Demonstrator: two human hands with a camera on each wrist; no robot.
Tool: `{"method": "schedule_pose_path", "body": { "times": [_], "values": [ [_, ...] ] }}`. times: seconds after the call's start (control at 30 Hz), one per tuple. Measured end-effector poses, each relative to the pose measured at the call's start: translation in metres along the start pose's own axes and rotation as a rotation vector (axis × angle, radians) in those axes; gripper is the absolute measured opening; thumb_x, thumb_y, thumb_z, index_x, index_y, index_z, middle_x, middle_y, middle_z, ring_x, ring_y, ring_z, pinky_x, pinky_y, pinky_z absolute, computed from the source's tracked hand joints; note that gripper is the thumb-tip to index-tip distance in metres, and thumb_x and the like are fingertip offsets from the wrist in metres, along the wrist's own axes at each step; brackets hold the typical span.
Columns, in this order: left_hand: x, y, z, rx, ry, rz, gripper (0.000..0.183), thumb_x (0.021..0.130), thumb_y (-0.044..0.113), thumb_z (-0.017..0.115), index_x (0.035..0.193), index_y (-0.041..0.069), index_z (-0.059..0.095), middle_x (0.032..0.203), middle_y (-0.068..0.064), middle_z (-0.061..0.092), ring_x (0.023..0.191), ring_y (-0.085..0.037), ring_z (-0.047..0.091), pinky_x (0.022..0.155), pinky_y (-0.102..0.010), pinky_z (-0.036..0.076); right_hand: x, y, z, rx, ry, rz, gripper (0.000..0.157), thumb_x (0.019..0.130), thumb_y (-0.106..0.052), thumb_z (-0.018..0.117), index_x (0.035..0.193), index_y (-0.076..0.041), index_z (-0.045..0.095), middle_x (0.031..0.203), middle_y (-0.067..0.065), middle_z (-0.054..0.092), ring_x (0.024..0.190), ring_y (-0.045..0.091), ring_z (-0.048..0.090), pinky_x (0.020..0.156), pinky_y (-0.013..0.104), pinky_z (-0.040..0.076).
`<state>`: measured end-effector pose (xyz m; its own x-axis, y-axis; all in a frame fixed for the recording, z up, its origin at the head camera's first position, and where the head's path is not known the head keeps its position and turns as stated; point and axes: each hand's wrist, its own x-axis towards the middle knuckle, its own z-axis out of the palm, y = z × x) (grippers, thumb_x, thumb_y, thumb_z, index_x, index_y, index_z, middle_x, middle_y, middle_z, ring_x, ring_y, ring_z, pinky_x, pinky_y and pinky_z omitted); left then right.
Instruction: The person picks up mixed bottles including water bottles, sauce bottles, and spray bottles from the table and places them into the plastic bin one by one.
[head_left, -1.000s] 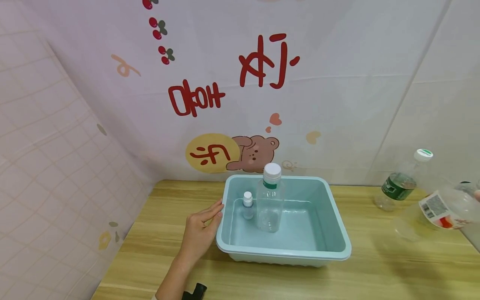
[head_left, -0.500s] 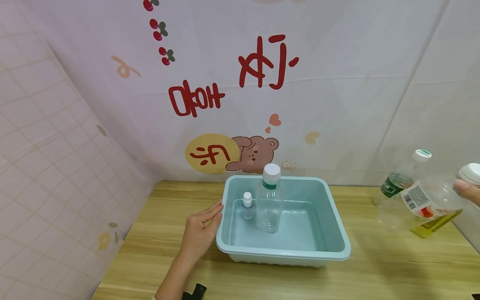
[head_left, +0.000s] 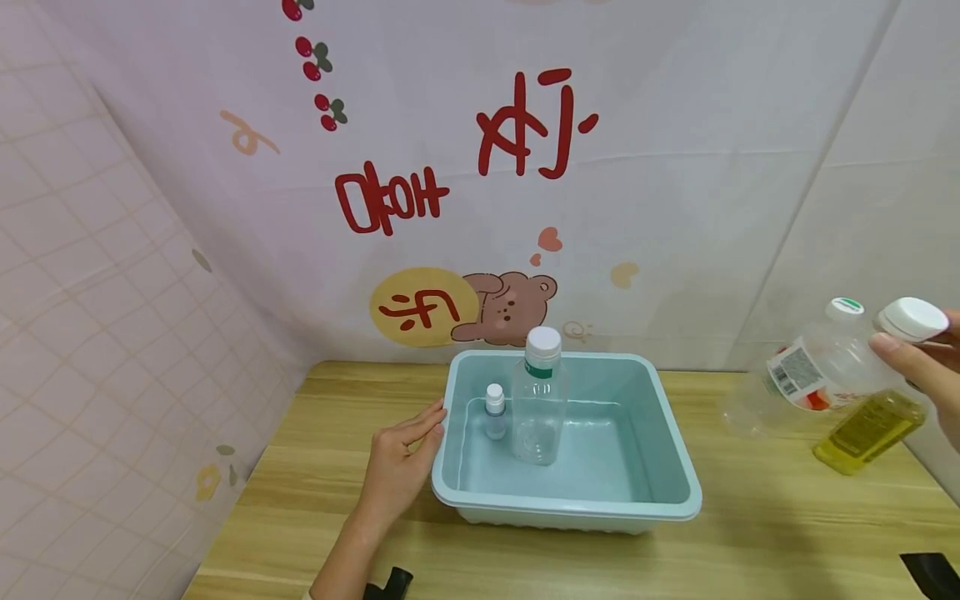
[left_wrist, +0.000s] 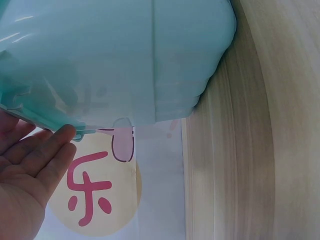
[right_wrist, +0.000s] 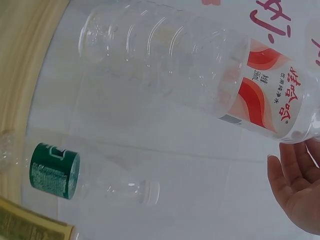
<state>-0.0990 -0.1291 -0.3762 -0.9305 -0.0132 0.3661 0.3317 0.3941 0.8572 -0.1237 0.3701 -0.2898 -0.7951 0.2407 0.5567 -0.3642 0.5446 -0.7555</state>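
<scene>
My left hand is at the left side of a pale blue plastic basin, its straight fingers touching the rim; the left wrist view shows those fingers along the rim's underside. Inside the basin stand a large clear bottle with a white cap and a small white-capped bottle. At the far right my right hand grips the neck of a big clear plastic bottle with a white cap and red-and-white label. This bottle is tilted, its base toward the basin, held above the table.
Behind the held bottle stands a clear bottle with a green label. Near it is a bottle of yellow liquid at the table's right side. A printed white cloth hangs behind the wooden table.
My right hand has come in from the right edge, moving the clear bottle leftward and slightly up, uncovering the yellow bottle. My left hand and the basin stay put.
</scene>
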Motion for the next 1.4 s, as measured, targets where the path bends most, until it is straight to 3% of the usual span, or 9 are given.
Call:
{"method": "schedule_pose_path", "body": {
  "times": [0.3, 0.47, 0.7, 0.77, 0.93, 1.1, 1.4],
  "values": [
    [0.003, 0.0, -0.002, 0.0, -0.003, -0.006, 0.024, 0.089, 0.001, 0.061, 0.112, -0.005, 0.066, 0.123, -0.013, 0.061, 0.115, -0.024, 0.056, 0.089, -0.04, 0.049, 0.007, -0.03, 0.014, -0.051, -0.02, -0.002, 0.046, 0.092, 0.002, 0.055, 0.119, -0.035, 0.05, 0.105, -0.026, 0.049, 0.091, -0.014, 0.047, 0.087, 0.001, 0.034],
    [0.004, -0.001, -0.002, -0.001, -0.005, -0.008, 0.024, 0.09, 0.001, 0.061, 0.113, -0.005, 0.066, 0.123, -0.011, 0.061, 0.115, -0.023, 0.056, 0.089, -0.04, 0.049, 0.014, -0.041, 0.019, 0.0, -0.042, -0.032, 0.045, 0.089, 0.006, 0.057, 0.117, -0.029, 0.056, 0.104, -0.023, 0.055, 0.09, -0.012, 0.052, 0.082, 0.001, 0.038],
    [0.004, -0.003, -0.002, 0.0, -0.008, -0.005, 0.025, 0.09, 0.002, 0.061, 0.113, -0.004, 0.066, 0.123, -0.01, 0.061, 0.116, -0.022, 0.056, 0.089, -0.041, 0.048, 0.023, -0.061, 0.031, 0.155, -0.07, -0.138, 0.039, 0.082, 0.019, 0.058, 0.119, 0.006, 0.06, 0.106, -0.007, 0.064, 0.093, 0.002, 0.061, 0.081, 0.006, 0.043],
    [0.004, -0.004, -0.001, 0.0, -0.008, -0.002, 0.025, 0.09, 0.002, 0.061, 0.113, -0.004, 0.066, 0.123, -0.012, 0.061, 0.116, -0.022, 0.056, 0.089, -0.041, 0.048, 0.025, -0.067, 0.035, 0.203, -0.094, -0.166, 0.037, 0.081, 0.02, 0.057, 0.116, 0.01, 0.059, 0.106, -0.003, 0.065, 0.093, 0.005, 0.062, 0.081, 0.007, 0.044],
    [0.003, -0.005, -0.001, 0.001, -0.003, 0.002, 0.025, 0.09, 0.001, 0.061, 0.113, -0.004, 0.066, 0.123, -0.011, 0.061, 0.115, -0.022, 0.056, 0.089, -0.041, 0.048, 0.026, -0.08, 0.045, 0.209, -0.118, -0.173, 0.037, 0.08, 0.019, 0.06, 0.116, 0.01, 0.06, 0.105, 0.0, 0.065, 0.092, 0.009, 0.061, 0.08, 0.007, 0.045],
    [0.003, -0.005, -0.001, 0.0, -0.002, 0.002, 0.025, 0.089, 0.001, 0.062, 0.113, -0.004, 0.066, 0.123, -0.012, 0.061, 0.115, -0.023, 0.056, 0.089, -0.041, 0.048, 0.022, -0.093, 0.055, 0.04, -0.093, -0.143, 0.038, 0.082, 0.008, 0.066, 0.119, 0.002, 0.062, 0.105, -0.006, 0.064, 0.09, 0.004, 0.061, 0.076, 0.006, 0.044],
    [0.003, -0.004, -0.001, 0.004, 0.0, 0.01, 0.024, 0.088, -0.001, 0.062, 0.112, -0.006, 0.067, 0.121, -0.013, 0.062, 0.114, -0.023, 0.057, 0.089, -0.04, 0.049, 0.02, -0.099, 0.074, 0.028, -0.099, -0.164, 0.033, 0.077, 0.005, 0.073, 0.11, 0.002, 0.067, 0.095, -0.011, 0.068, 0.076, -0.001, 0.065, 0.072, 0.007, 0.048]
  ]
}}
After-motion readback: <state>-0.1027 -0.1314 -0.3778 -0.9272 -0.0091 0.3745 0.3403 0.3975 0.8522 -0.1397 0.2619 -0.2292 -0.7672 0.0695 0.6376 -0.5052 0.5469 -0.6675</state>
